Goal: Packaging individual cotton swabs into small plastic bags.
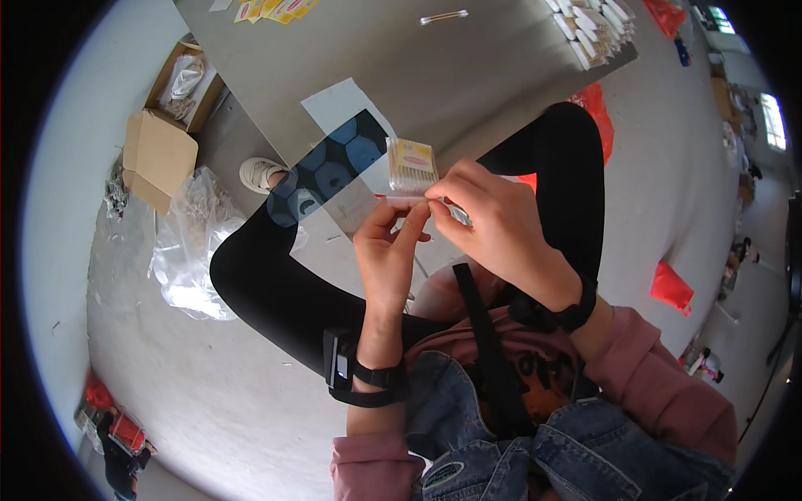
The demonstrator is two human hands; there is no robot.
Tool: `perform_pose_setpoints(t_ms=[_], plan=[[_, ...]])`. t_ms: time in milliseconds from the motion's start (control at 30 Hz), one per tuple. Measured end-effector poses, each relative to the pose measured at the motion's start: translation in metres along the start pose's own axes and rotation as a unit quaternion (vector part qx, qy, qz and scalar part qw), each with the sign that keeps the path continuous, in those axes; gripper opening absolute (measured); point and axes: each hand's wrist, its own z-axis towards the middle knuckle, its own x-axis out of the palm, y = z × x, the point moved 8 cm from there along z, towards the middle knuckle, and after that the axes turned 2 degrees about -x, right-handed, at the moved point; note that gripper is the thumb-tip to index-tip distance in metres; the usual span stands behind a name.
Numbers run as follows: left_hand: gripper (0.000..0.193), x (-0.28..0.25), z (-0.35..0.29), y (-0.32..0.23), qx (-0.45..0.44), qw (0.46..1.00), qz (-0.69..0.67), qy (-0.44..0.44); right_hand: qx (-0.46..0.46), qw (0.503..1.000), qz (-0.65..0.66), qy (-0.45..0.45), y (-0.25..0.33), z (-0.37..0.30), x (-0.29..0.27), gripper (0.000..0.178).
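A clear plastic bag of cotton swabs (411,163) with a yellow label card inside is in front of me at the near edge of the table. My left hand (389,244) pinches the near end of the bag between thumb and fingers. From the other side, my right hand (508,224) grips the same end, its fingertips almost touching the left thumb. A thin red line shows along the bag's end by the left fingers. The exact fold of plastic under the fingertips is hidden.
On the grey table (468,71) lie a single cotton swab (444,17), yellow cards (277,10) and piled swab bundles (591,32). A white sheet (330,102) and a dark blue-patterned film (327,169) lie at its edge. Left stand an open carton (159,159) and a plastic bag (194,250).
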Motion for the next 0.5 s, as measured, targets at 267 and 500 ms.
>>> perform_pose_setpoints(t_ms=[267, 500], plan=[[0.008, 0.008, -0.003, -0.006, 0.027, 0.999, 0.027, 0.022, -0.032, 0.997, -0.058, 0.033, 0.005, 0.0, 0.006, 0.02], [0.006, 0.009, -0.002, -0.005, 0.002, 0.999, -0.032, 0.027, -0.027, 0.997, -0.074, -0.002, 0.011, -0.001, 0.007, 0.019]])
